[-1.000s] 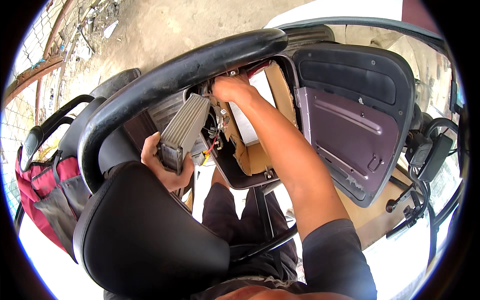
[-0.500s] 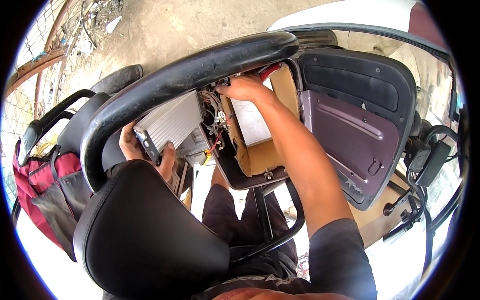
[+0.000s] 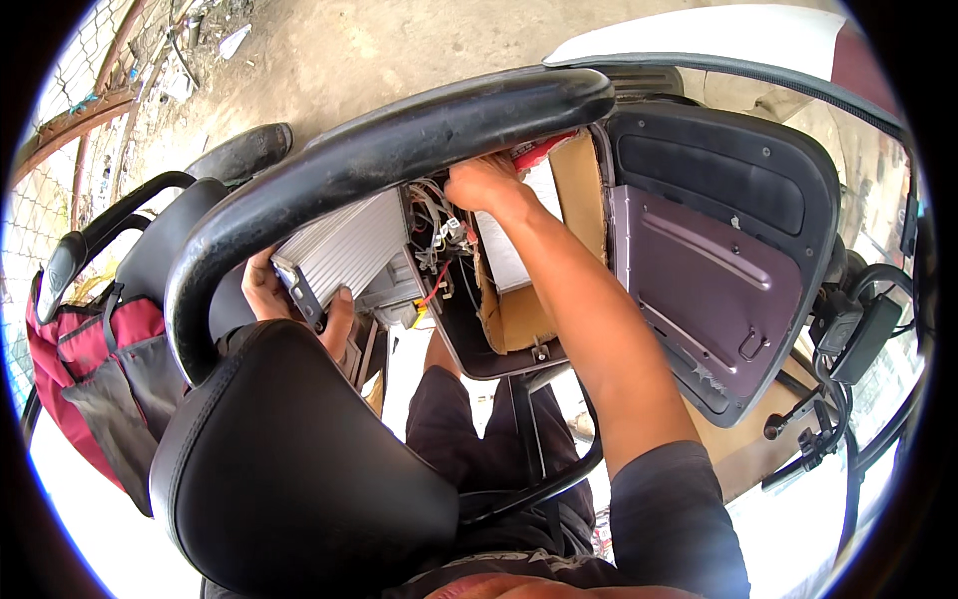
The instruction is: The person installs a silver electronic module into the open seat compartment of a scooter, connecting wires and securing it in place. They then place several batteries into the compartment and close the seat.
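My left hand (image 3: pixel 338 321) grips a silver finned metal box (image 3: pixel 344 245) with a dark end plate, thumb on the near side and fingers around the left end. My right hand (image 3: pixel 486 185) reaches into an open dark compartment (image 3: pixel 461 334), its fingers curled beside a bundle of wires (image 3: pixel 434 225) with white connectors. What those fingertips hold is hidden under the black padded rail (image 3: pixel 399 140). A cardboard lining (image 3: pixel 519 314) with a white sheet (image 3: pixel 504 255) stands in the compartment. Something red (image 3: pixel 539 148) shows just beyond my right hand.
The purple-and-black compartment lid (image 3: pixel 714 270) hangs open at the right. A black padded seat (image 3: pixel 299 469) fills the lower left, with a red-and-grey bag (image 3: pixel 105 374) beyond it. Handlebar parts (image 3: pixel 848 329) stand at the far right, and a wire fence (image 3: pixel 60 150) at the left.
My right hand has shifted slightly to the right and curled more. The cardboard's left side sits farther right, showing more of the wires. My left hand keeps its hold on the finned metal box.
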The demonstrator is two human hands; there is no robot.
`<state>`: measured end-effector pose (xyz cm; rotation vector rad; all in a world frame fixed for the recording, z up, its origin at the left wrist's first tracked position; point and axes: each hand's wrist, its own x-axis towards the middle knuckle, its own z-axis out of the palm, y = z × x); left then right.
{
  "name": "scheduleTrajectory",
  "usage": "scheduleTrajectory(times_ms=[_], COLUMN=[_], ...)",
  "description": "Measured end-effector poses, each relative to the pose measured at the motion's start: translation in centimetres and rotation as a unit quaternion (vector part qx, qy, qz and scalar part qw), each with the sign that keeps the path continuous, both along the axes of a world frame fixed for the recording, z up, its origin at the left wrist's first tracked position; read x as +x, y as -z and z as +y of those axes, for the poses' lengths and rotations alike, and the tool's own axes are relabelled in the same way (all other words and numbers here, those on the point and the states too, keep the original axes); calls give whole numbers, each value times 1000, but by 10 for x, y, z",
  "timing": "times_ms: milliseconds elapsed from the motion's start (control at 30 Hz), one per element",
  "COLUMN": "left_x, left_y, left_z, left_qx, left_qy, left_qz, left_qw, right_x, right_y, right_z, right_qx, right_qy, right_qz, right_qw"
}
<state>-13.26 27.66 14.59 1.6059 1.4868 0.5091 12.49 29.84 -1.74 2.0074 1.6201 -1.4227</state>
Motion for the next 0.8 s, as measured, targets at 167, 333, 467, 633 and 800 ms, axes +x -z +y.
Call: scheduleTrajectory(times_ms=[167, 333, 467, 633, 800], left_x=[2, -7, 7, 5, 8], left_y=[-4, 16, -7, -11, -14], left_z=[-5, -19, -10, -13, 2], left_qx=[-14, 30, -266, -184, -477], left_qy=[-15, 36, -89, -22, -305], left_qz=[-1, -31, -40, 75, -168], left_qw=[1000, 998, 959, 980, 807], right_x=[6, 5, 8, 1, 3], right_y=[7, 5, 15, 12, 14], right_z=[6, 12, 0, -9, -25], right_qx=[-53, -93, -49, 35, 85], right_qy=[-24, -23, -8, 10, 2], right_qz=[74, 91, 99, 82, 69], right_qw=[996, 991, 994, 996, 994])
